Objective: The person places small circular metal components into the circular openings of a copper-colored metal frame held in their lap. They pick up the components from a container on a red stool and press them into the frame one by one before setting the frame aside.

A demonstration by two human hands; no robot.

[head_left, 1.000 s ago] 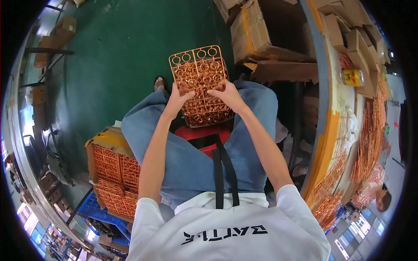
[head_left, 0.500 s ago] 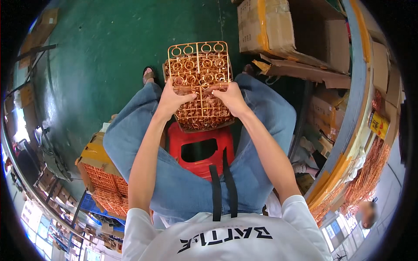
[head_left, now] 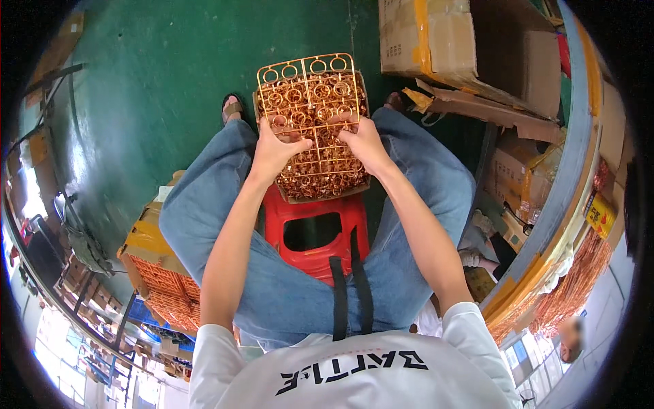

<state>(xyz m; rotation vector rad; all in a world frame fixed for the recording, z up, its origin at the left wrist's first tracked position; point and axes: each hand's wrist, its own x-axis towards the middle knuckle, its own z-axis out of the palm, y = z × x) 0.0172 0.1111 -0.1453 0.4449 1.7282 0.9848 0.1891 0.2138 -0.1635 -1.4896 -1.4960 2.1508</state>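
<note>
A copper-coloured lattice frame (head_left: 306,88) with rows of rings lies between my hands, tilted over a cardboard box (head_left: 364,85). Loose copper-coloured rings and small pieces (head_left: 327,184) fill that box. On the frame's left side, my left hand (head_left: 276,155) is closed, its thumb laid across the bars toward the middle. My right hand (head_left: 366,146) grips the opposite side, its thumb bent inward over the bars. The fingers of both hands are partly hidden beneath the frame. Under the box's near end stands a red plastic stool (head_left: 320,262).
At lower left, an opened carton (head_left: 153,235) holds stacked copper-coloured frames. A large open cardboard box (head_left: 436,48) stands at the far right, beside a bench edge (head_left: 575,129). Bundles of copper-coloured pieces (head_left: 565,293) and a yellow can (head_left: 599,215) rest on the bench.
The frame's far edge has shifted slightly away and to the left. My right thumb has moved slightly to the right. Both hands keep their grip, and the whole view has shifted a little.
</note>
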